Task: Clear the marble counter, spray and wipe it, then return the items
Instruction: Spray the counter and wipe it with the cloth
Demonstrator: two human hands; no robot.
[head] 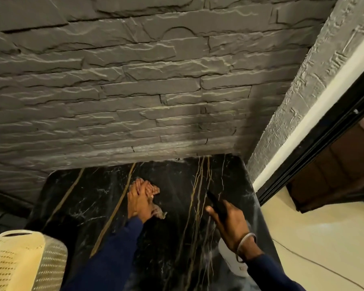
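The black marble counter (105,198) with gold veins runs from the stone wall toward me. My left hand (140,199) lies flat near the counter's middle, pressing a small tan cloth (159,213) onto the marble; the cloth shows beyond my fingertips and at the palm's right side. My right hand (229,223) hovers over the counter's right part, shut on a spray bottle (232,258). Its black nozzle (215,203) points toward the wall, and its white body shows below my wrist. A bangle sits on that wrist.
A cream woven lampshade-like object (19,261) stands at the lower left, close to the counter's near edge. Grey stacked-stone wall (135,91) rises behind the counter. To the right are a textured pillar (303,91), a black door frame (315,148) and pale floor tiles (324,238).
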